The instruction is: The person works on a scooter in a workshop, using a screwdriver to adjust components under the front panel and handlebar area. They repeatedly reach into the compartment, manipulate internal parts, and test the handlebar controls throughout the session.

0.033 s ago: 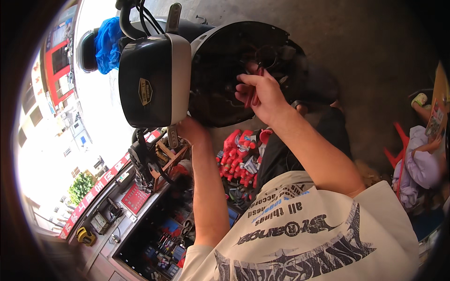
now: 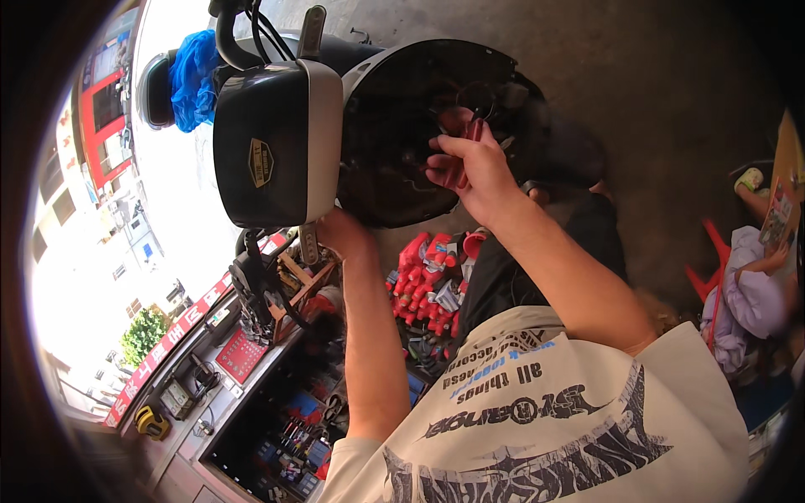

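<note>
In front of me stands a scooter with a black and cream headlamp cowl and a dark, opened front body. My right hand is raised before the opening, its fingers closed round red-handled pliers. The jaws of the pliers are lost in the dark interior. A thin loop of wire shows just beyond this hand. My left hand reaches under the near side of the cowl, beside a turn-signal lamp. Its fingers are hidden behind the scooter.
Several red bottles stand on the floor below the scooter. At the lower left is a bench with a yellow tool and a red tray. Blue plastic hangs by a mirror. Another person sits at the right.
My right hand has shifted slightly to the right with the pliers, and the upper handle shows more plainly. The left hand stays in place.
</note>
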